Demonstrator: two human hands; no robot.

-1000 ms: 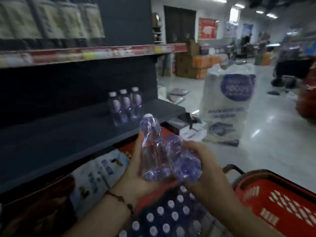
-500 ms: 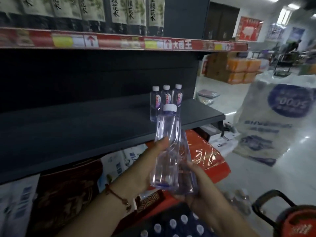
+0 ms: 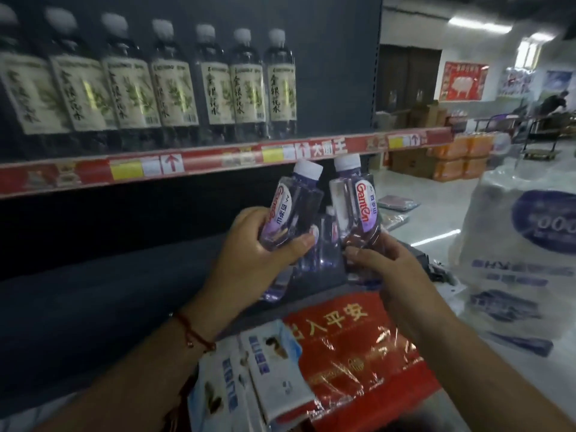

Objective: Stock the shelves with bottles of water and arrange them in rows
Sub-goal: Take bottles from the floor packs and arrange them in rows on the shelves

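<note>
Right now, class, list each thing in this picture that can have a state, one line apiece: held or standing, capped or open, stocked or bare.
Left hand: grips a bottle.
Right hand: grips the other bottle.
Left bottle: capped, held, tilted right.
Right bottle: capped, held, nearly upright.
Shelved bottles: standing on the dark shelf, mostly hidden behind the hands.
Dark shelf: mostly bare.
Top shelf: stocked with a row of capped, labelled bottles.

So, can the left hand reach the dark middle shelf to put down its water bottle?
Probably yes. The left hand holds its water bottle just in front of the dark shelf, whose surface near it looks bare; the bottles already standing are further right.
</note>
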